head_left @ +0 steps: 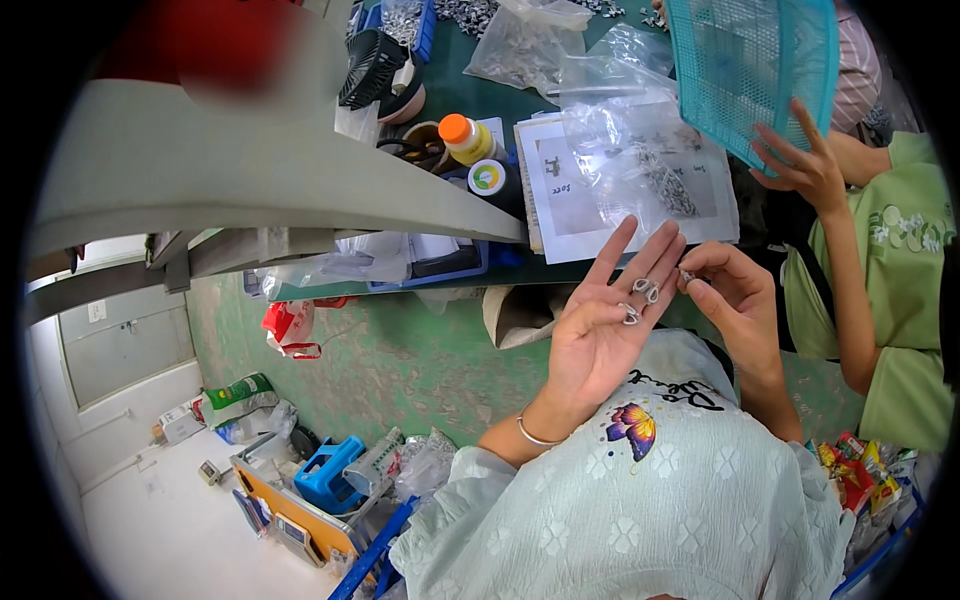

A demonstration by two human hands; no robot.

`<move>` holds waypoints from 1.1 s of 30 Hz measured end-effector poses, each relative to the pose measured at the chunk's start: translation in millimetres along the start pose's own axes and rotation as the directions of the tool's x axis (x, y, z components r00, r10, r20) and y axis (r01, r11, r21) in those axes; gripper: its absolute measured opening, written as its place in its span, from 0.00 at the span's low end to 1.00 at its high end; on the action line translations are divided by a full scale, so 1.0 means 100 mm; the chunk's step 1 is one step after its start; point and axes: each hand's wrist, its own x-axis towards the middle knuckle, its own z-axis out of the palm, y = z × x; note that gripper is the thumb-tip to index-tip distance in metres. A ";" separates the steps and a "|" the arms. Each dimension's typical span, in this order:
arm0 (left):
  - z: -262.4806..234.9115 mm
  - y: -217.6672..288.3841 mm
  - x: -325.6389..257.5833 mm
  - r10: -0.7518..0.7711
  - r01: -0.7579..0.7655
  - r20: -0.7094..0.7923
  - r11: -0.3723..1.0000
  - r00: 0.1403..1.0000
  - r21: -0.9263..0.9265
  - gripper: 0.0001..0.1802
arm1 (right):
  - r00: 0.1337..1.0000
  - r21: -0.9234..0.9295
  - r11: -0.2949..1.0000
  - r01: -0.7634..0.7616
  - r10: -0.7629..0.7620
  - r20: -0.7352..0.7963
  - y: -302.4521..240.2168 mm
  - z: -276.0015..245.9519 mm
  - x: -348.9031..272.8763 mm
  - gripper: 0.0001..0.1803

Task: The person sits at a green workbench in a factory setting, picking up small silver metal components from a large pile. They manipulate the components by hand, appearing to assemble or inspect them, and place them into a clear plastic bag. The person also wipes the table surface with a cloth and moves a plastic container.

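My left hand (590,340) is raised palm up, its fingers stretched out and somewhat apart. Two small silver looped metal pieces lie on it: one metal piece (646,290) across the fingers, another metal piece (629,314) beside the thumb tip. Close to those fingertips, my right hand (735,295) pinches a tiny dark-silver metal piece (687,276) between thumb and forefinger; its exact shape is too small to make out. Just beyond both hands, a clear plastic bag of similar metal pieces (665,185) rests on printed sheets (560,235).
A person in green (895,270) at my right holds a turquoise mesh basket (750,70). On the green table stand an orange-capped bottle (470,142), a dark round-lidded container (497,188) and a small black fan (372,68). A grey beam (300,185) crosses at left.
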 end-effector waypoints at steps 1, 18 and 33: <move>0.00 0.00 0.00 -0.001 0.001 0.001 1.000 1.000 0.000 0.42 | 1.000 0.000 1.000 0.002 -0.002 -0.002 0.00 0.00 0.00 0.09; 0.07 -0.02 0.09 -0.028 0.025 -0.040 0.997 0.999 -0.069 0.29 | 0.999 0.082 0.996 -0.030 0.033 -0.038 -0.05 -0.05 0.06 0.09; -0.04 -0.16 0.14 -0.021 0.077 -0.194 0.955 0.981 0.286 0.19 | 0.989 0.331 0.934 -0.134 0.146 -0.013 0.03 -0.14 0.05 0.07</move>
